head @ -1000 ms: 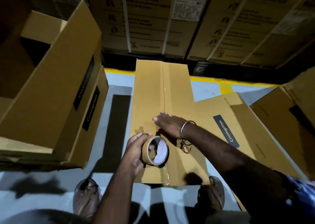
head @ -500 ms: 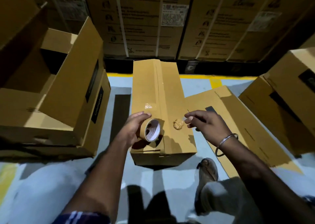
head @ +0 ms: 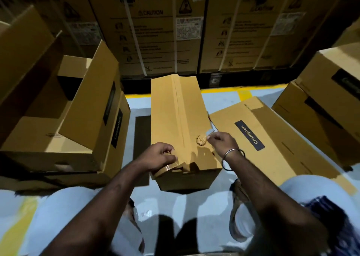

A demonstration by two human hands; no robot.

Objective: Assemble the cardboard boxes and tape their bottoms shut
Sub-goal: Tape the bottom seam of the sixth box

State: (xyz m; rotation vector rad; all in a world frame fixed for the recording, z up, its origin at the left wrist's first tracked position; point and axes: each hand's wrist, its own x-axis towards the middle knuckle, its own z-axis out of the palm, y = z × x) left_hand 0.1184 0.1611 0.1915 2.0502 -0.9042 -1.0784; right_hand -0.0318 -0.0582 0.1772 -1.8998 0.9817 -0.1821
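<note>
tape roll (head: 169,167) under left fingers (head: 165,154), on box (head: 175,109)

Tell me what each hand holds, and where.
Left hand grips the tape roll by its top rim. Right hand pinches something small I cannot identify beside the crumpled tape wad.

Single head cam, looks fwd and steeply down, close over box (head: 175,123) on floor (head: 140,106).

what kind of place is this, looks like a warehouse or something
Most likely a warehouse or packing area. Large strapped cartons printed with "CAUTION" stand along the back, a yellow floor line runs in front of them, and several plain cardboard boxes, one open and one taped, sit on the floor.
</note>
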